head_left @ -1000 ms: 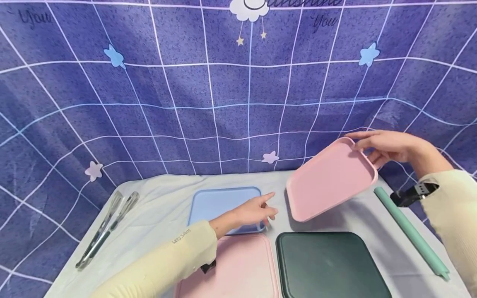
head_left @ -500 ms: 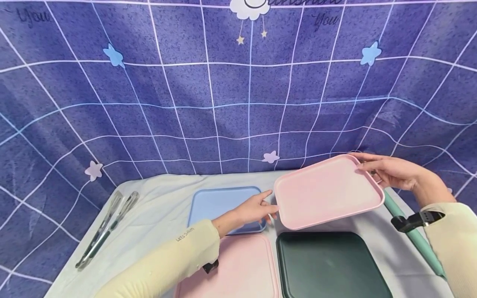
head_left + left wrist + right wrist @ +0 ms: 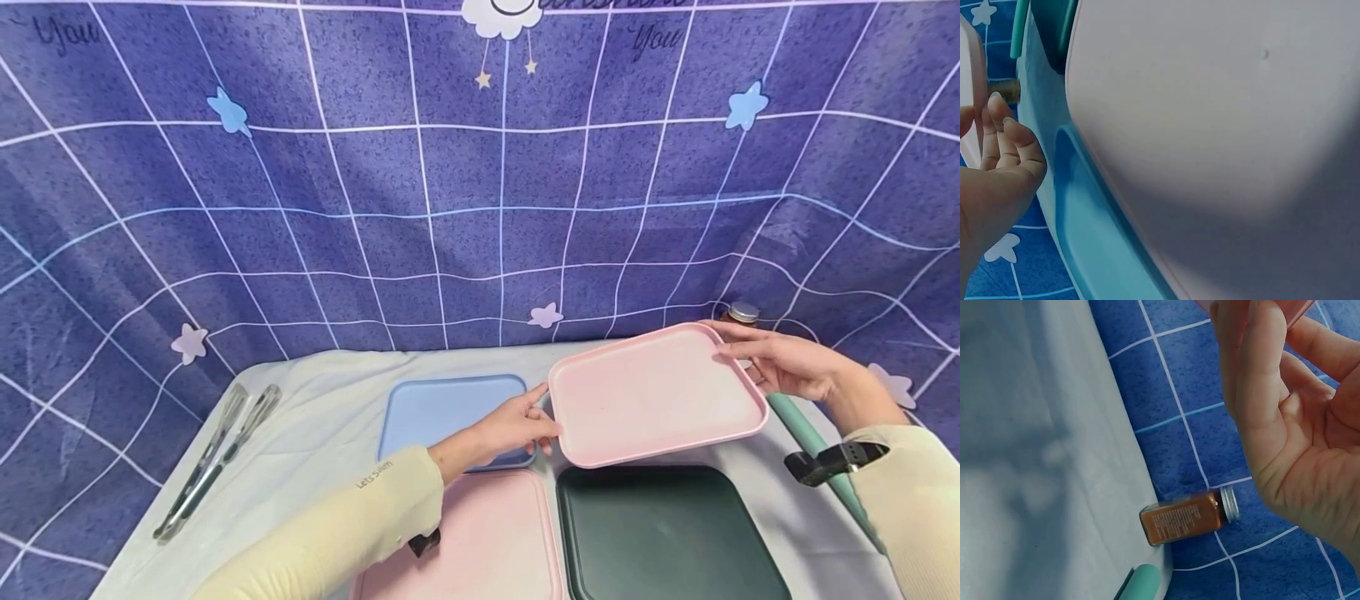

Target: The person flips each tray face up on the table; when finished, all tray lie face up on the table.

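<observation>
A pale pink tray (image 3: 652,396) is held tilted above the back right of the table, its inner face toward me. My right hand (image 3: 787,362) grips its right end, thumb on the inner side and fingers behind. At the left end, my left hand (image 3: 510,429) pinches the rim between thumb and fingers; the left wrist view also has this hand (image 3: 1004,162) at the tray's edge. Beneath my left forearm lie a blue tray (image 3: 427,408) and a second, larger pink tray (image 3: 487,542), both partly hidden. A dark green tray (image 3: 667,533) lies below the held one.
Metal tongs (image 3: 217,467) lie along the table's left side. On the right, a green roll (image 3: 798,421) is partly covered by my right arm. A squarish bottle of orange-brown contents with a metal lid (image 3: 1182,519) stands by the table's back right edge.
My right hand has lowered the pink tray and brought it left and more level. My left hand, earlier apart with fingers extended, now holds its left rim. The bottle lid has come into view.
</observation>
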The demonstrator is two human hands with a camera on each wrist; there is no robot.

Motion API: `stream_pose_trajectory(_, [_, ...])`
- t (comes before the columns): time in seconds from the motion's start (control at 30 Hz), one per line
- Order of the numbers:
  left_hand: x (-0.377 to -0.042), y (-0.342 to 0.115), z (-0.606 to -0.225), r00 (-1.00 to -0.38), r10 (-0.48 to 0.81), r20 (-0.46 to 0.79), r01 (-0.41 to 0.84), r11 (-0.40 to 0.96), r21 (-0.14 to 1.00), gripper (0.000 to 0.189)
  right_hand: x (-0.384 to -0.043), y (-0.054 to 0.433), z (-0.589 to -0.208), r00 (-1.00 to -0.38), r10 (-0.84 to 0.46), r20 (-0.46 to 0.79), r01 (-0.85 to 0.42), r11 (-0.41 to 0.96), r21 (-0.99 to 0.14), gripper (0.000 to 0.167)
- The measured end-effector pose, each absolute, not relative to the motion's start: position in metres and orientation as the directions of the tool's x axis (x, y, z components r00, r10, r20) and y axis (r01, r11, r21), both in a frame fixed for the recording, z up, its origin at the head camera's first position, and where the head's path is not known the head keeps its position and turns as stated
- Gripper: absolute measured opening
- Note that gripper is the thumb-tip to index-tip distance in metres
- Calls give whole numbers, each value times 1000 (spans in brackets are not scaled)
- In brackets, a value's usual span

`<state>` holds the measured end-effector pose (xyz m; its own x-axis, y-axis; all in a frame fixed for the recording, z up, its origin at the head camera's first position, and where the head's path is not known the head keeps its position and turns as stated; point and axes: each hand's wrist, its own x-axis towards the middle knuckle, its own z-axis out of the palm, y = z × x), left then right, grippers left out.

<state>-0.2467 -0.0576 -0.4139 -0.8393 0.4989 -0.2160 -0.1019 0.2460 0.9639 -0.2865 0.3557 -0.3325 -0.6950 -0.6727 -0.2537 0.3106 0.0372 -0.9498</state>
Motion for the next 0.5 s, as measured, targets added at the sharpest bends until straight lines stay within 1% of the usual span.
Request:
stream_pose_trajectory(0.13, [-246, -56, -416, -839, 496, -222, -126, 219, 968, 91, -286, 356, -337, -719, -644, -263, 296, 59, -953, 48])
stream_pose_trajectory(0.27, [-248, -57, -416, -849, 496, -181, -93, 197, 976, 89, -287, 355, -342, -773, -581, -253, 255, 80, -964, 47])
stream_pose_trajectory(0.33, [-250, -57, -416, -855, 493, -163, -81, 182, 980, 88, -288, 354, -346, -811, -533, -243, 215, 115, -970, 46])
stream_pose_trajectory(0.4, [-251, -58, -416, -858, 490, -155, -80, 171, 982, 87, -289, 353, -349, -838, -488, -244, 181, 173, -968, 50])
stream_pose_trajectory(0.5, [-253, -60, -414, -858, 492, -148, -79, 157, 984, 87, -290, 352, -351, -846, -452, -284, 171, 275, -946, 65])
